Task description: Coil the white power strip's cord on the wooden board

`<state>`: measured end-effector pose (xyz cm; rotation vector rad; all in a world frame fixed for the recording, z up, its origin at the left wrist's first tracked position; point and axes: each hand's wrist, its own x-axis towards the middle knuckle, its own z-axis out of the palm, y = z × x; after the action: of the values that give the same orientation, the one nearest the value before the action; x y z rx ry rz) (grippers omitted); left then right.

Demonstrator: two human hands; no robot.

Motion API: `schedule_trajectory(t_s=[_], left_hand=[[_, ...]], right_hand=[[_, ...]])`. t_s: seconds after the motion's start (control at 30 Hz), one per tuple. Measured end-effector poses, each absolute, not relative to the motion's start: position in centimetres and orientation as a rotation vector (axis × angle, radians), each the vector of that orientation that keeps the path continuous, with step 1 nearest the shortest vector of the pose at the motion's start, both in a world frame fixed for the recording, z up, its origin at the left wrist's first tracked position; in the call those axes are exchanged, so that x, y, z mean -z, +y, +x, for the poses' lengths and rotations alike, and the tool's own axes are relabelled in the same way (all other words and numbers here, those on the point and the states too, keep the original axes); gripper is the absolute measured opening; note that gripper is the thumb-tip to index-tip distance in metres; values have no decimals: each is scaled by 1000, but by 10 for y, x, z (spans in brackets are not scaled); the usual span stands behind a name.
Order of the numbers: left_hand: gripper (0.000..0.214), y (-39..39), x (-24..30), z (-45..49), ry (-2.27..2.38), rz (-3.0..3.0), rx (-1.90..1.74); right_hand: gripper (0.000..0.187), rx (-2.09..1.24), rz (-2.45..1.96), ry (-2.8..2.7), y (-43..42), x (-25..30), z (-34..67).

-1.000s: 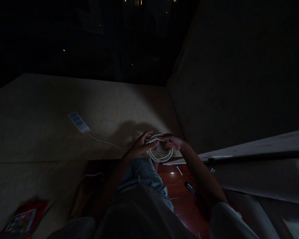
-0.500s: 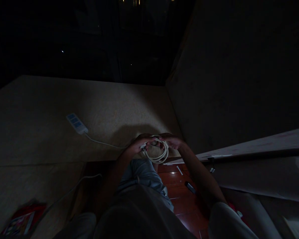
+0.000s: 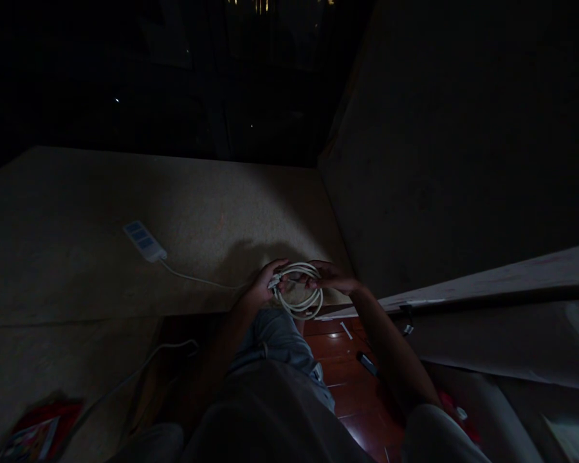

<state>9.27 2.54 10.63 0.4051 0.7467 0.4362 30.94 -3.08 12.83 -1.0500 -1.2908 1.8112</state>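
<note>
I hold a coil of white cable [image 3: 305,305] in front of me, over the edge of a beige surface [image 3: 125,193]. My left hand [image 3: 264,286] is closed on the coil's left side, near a small white plug end. My right hand [image 3: 332,278] grips the coil's upper right with curled fingers. The scene is very dim, so finger detail is faint.
A white power strip [image 3: 143,240] with blue sockets lies on the beige surface, its cord running toward my hands. A second white cord [image 3: 139,368] hangs lower left. A red booklet [image 3: 31,434] lies bottom left. Small scraps and a dark object [image 3: 367,363] sit on the red wooden floor.
The coil and both hands have shifted slightly left. My left fingers, spread a second ago, have closed round the cable.
</note>
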Motion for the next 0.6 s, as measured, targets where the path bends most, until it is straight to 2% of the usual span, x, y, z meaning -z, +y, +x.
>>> schedule_trajectory(t_s=[0.2, 0.33, 0.6], left_hand=[[18, 22, -117, 88, 663, 248, -488], [25, 20, -120, 86, 673, 212, -434], [42, 25, -104, 82, 673, 351, -187]], right_hand=[[34, -1705, -1166, -1190, -31, -118, 302], [43, -1642, -1189, -1042, -31, -115, 300], [42, -1760, -1163, -999, -34, -119, 299]])
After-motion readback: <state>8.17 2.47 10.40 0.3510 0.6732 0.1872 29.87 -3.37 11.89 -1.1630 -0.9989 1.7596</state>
